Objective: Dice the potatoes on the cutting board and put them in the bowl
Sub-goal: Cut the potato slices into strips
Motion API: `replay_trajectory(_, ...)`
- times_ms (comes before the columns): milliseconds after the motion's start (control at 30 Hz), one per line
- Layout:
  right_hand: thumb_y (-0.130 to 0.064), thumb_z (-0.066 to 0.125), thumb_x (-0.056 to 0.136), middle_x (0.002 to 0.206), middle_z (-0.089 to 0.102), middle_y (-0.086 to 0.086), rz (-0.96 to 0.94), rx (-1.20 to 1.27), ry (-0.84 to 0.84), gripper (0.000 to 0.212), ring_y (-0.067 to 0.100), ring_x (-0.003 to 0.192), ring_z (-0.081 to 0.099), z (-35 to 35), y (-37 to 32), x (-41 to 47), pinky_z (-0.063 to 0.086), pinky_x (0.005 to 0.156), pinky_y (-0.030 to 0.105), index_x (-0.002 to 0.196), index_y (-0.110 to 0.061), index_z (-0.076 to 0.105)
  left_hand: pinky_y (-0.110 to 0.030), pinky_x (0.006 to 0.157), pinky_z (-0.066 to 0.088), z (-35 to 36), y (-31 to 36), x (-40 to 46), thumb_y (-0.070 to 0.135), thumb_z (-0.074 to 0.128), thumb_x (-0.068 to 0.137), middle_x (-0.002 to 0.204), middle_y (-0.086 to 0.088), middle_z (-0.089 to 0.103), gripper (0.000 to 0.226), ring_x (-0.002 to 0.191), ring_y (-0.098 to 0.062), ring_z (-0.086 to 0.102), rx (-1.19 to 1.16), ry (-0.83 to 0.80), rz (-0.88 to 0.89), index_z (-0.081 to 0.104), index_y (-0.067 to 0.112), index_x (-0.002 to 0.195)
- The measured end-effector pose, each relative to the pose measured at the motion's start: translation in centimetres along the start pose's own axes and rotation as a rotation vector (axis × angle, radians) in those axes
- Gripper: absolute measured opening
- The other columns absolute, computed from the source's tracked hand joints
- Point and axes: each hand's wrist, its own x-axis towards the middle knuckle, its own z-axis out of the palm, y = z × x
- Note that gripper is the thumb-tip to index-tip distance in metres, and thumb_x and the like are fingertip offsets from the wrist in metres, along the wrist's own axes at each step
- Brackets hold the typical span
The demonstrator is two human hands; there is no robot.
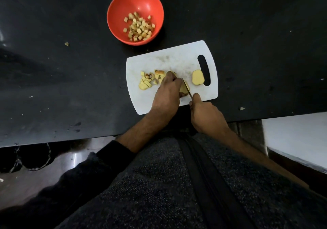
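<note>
Countertop, black and crumb-flecked, bears white cutting board and red bowl.

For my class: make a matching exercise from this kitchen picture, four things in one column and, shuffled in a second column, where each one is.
Things:
1. bowl
2. potato slice
3. knife
4. left hand

Places:
A. held in the right hand
B. lying alone by the board's handle slot
C. on the counter beyond the board
D. pressing on the potato piece being cut

Pairs: 1-C, 2-B, 3-A, 4-D
</note>
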Motion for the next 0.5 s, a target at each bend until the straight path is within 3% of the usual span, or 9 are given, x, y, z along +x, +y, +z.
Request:
replay_trajectory(167, -0.021, 0.038, 0.100, 0.080, 0.045, 0.002, 0.003, 0.027, -0.003, 0.008, 0.028, 0.070, 0.046, -0.1, -0.6, 0.4, 0.036, 0.062, 0.041, 0.097, -0.018, 0.032, -0.046, 0.080, 0.053, -0.1, -0.1, 0.1, 0.008, 0.074, 0.084, 0.115, -0.016, 0.051, 0.034, 0.100, -0.033, 0.056, -0.074, 0.013, -0.013, 0.065, -0.001, 0.115)
replay_trajectory(300, -0.023, 0.036, 0.103, 0.069, 0.040, 0.000, 0.051, -0.005, -0.071, 0.012, 0.030, 0.067, 0.047, 0.2, 0.2, -1.0, 0.035, 0.060, 0.040, 0.095, -0.017, 0.029, -0.047, 0.079, 0.053, 0.1, -0.1, 0.0, 0.005, 0.071, 0.086, 0.116, -0.014, 0.052, 0.030, 0.098, -0.033, 0.058, -0.065, 0.029, -0.044, 0.066, 0.001, 0.115)
replay_trajectory(500, -0.033, 0.032, 0.105, 0.078, 0.044, 0.008, 0.110, 0.014, -0.114, 0.019, 0.043, 0.086, 0.058, 0.5, 1.2, -3.2, 0.034, 0.066, 0.040, 0.094, -0.019, 0.026, -0.046, 0.079, 0.053, 0.2, -0.4, -0.1, 0.004, 0.070, 0.087, 0.117, -0.014, 0.054, 0.031, 0.098, -0.033, 0.059, -0.009, 0.034, -0.031, 0.065, 0.000, 0.117)
